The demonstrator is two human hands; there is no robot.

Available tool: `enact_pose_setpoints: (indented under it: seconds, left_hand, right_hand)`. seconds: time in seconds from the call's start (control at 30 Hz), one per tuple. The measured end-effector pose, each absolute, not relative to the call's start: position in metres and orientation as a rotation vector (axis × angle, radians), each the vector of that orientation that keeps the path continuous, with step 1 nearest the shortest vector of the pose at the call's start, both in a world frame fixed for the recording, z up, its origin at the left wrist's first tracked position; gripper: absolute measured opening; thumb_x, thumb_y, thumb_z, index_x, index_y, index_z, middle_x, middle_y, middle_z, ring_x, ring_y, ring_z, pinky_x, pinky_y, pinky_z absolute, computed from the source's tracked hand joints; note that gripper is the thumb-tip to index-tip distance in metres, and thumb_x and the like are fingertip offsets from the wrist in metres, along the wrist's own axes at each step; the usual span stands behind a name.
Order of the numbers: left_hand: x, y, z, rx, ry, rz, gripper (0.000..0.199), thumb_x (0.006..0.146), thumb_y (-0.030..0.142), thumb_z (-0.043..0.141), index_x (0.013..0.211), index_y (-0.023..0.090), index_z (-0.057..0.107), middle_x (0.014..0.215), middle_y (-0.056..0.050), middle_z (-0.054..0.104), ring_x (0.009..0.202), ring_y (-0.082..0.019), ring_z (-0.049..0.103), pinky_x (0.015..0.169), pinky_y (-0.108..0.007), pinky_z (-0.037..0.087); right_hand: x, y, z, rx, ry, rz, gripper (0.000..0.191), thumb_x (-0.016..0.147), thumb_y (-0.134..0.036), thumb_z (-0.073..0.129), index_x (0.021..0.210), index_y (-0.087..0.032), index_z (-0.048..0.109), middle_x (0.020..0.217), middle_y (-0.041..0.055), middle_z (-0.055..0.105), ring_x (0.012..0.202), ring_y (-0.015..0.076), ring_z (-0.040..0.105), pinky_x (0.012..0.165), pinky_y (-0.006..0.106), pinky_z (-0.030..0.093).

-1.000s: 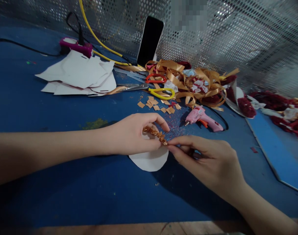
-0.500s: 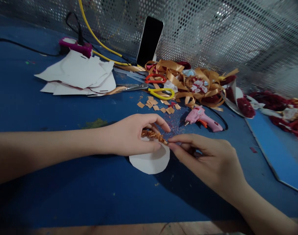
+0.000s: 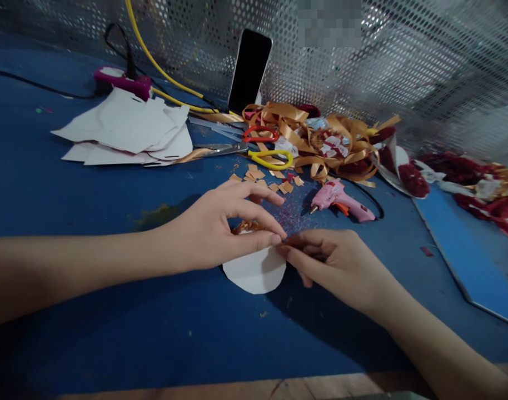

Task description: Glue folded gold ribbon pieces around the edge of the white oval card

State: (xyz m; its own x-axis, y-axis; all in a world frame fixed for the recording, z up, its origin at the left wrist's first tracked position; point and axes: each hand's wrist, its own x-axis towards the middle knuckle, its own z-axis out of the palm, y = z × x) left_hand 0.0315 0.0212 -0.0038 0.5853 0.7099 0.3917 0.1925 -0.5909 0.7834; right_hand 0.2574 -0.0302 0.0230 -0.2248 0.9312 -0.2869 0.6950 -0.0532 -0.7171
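White disc point(image 3: 256, 272) on blue table point(image 3: 154, 333), near edge showing, upper part covered by left hand point(image 3: 208, 228). Gold trim point(image 3: 248, 226) along its far side, seen through the gap between left thumb and index. Left hand: fingers arched, thumb and index tips nearly together at the disc's right side; can't tell if they grip anything. Right hand point(image 3: 337, 266): thumb and index in a narrow pinch, tips right by the left ones; what's between them is hidden, can't tell. Other right fingers curled under.

Pink glue gun point(image 3: 337, 197) beyond right hand, nozzle pointing left, orange trigger. Gold squares point(image 3: 254, 173) scattered just past left fingers. Behind those, yellow-handled scissors point(image 3: 270, 160) and red-handled scissors point(image 3: 260, 133), beside heap of gold ribbon point(image 3: 295, 114). Phone point(image 3: 249, 69) leaning upright behind, near metal mesh point(image 3: 387, 72). White card pieces point(image 3: 120, 125) piled far left, purple power strip point(image 3: 123, 82) just behind. Far right: dark red fabric point(image 3: 454, 166), lighter blue board point(image 3: 462, 250)
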Motion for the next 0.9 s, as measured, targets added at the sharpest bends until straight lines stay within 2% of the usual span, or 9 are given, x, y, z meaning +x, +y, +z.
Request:
enact_pose_setpoints:
  seconds: [0.23, 0.33, 0.4, 0.47, 0.53, 0.57, 0.73, 0.83, 0.9]
  left_hand:
    - [0.032, 0.025, -0.007, 1.945, 0.818, 0.976, 0.009, 0.079, 0.032, 0.082, 0.082, 0.024, 0.081, 0.125, -0.005, 0.068, 0.121, -0.025, 0.061, 0.109, -0.04, 0.043]
    - [0.033, 0.025, -0.007, 1.931, 0.817, 0.959, 0.011, 0.08, 0.034, 0.081, 0.082, 0.024, 0.081, 0.12, -0.004, 0.071, 0.119, -0.025, 0.063, 0.111, -0.042, 0.042]
    - [0.034, 0.025, -0.007, 1.931, 0.811, 0.958, 0.011, 0.086, 0.033, 0.076, 0.085, 0.024, 0.081, 0.118, -0.004, 0.073, 0.117, -0.025, 0.064, 0.113, -0.044, 0.041]
    - [0.035, 0.025, -0.006, 1.948, 0.796, 0.95, 0.014, 0.091, 0.031, 0.07, 0.088, 0.023, 0.081, 0.118, -0.004, 0.073, 0.117, -0.024, 0.064, 0.113, -0.044, 0.04]
    - [0.035, 0.025, -0.006, 1.981, 0.768, 0.954, 0.015, 0.092, 0.03, 0.068, 0.09, 0.023, 0.081, 0.121, -0.004, 0.072, 0.12, -0.024, 0.063, 0.113, -0.043, 0.041]
    - [0.035, 0.025, -0.007, 1.995, 0.751, 0.961, 0.014, 0.092, 0.031, 0.069, 0.091, 0.023, 0.081, 0.121, -0.005, 0.072, 0.121, -0.024, 0.062, 0.112, -0.042, 0.041]
    - [0.033, 0.026, -0.008, 1.971, 0.756, 0.985, 0.011, 0.085, 0.032, 0.078, 0.089, 0.023, 0.081, 0.12, -0.005, 0.07, 0.118, -0.023, 0.063, 0.11, -0.04, 0.043]
    - [0.034, 0.025, -0.008, 1.912, 0.817, 0.997, 0.01, 0.083, 0.035, 0.08, 0.085, 0.024, 0.081, 0.117, -0.003, 0.07, 0.114, -0.022, 0.065, 0.108, -0.039, 0.046]
    - [0.034, 0.025, -0.007, 1.862, 0.881, 0.977, 0.012, 0.083, 0.036, 0.079, 0.085, 0.025, 0.081, 0.117, -0.003, 0.07, 0.113, -0.023, 0.065, 0.099, -0.037, 0.052]
  right_hand:
    - [0.263, -0.026, 0.02, -1.854, -1.851, 1.116, 0.032, 0.09, -0.047, 0.059, 0.084, -0.019, 0.074, 0.048, -0.001, 0.06, 0.044, 0.0099, 0.049, 0.043, 0.022, 0.033]
    - [0.266, -0.025, 0.018, -1.848, -1.893, 1.004, 0.036, 0.092, -0.05, 0.058, 0.088, -0.019, 0.075, 0.05, -0.0004, 0.06, 0.045, 0.0105, 0.05, 0.043, 0.023, 0.034]
    - [0.266, -0.026, 0.017, -1.792, -1.881, 0.925, 0.034, 0.092, -0.049, 0.059, 0.1, -0.019, 0.075, 0.053, -0.001, 0.061, 0.047, 0.0112, 0.053, 0.045, 0.023, 0.038]
    - [0.265, -0.029, 0.017, -1.703, -1.874, 0.929, 0.039, 0.094, -0.045, 0.059, 0.123, -0.022, 0.069, 0.053, -0.004, 0.059, 0.047, 0.0115, 0.055, 0.047, 0.023, 0.041]
    - [0.263, -0.032, 0.018, -1.609, -1.932, 1.004, 0.045, 0.097, -0.04, 0.056, 0.139, -0.024, 0.057, 0.051, -0.0073, 0.055, 0.044, 0.0107, 0.053, 0.045, 0.022, 0.039]
    - [0.263, -0.034, 0.018, -1.572, -1.989, 1.037, 0.044, 0.098, -0.038, 0.054, 0.141, -0.025, 0.056, 0.05, -0.0083, 0.052, 0.042, 0.0101, 0.05, 0.043, 0.022, 0.037]
    - [0.262, -0.035, 0.022, -1.53, -2.18, 0.923, 0.019, 0.096, -0.035, 0.057, 0.098, -0.022, 0.071, 0.055, -0.005, 0.056, 0.047, 0.0082, 0.047, 0.045, 0.023, 0.034]
    - [0.262, -0.032, 0.024, -1.545, -2.083, 0.83, 0.018, 0.094, -0.036, 0.061, 0.09, -0.021, 0.071, 0.063, -0.0024, 0.063, 0.05, 0.0082, 0.05, 0.045, 0.022, 0.036]
    - [0.263, -0.03, 0.024, -1.521, -1.991, 0.765, 0.018, 0.092, -0.037, 0.064, 0.089, -0.022, 0.072, 0.069, -0.0009, 0.068, 0.053, 0.0086, 0.055, 0.047, 0.021, 0.04]
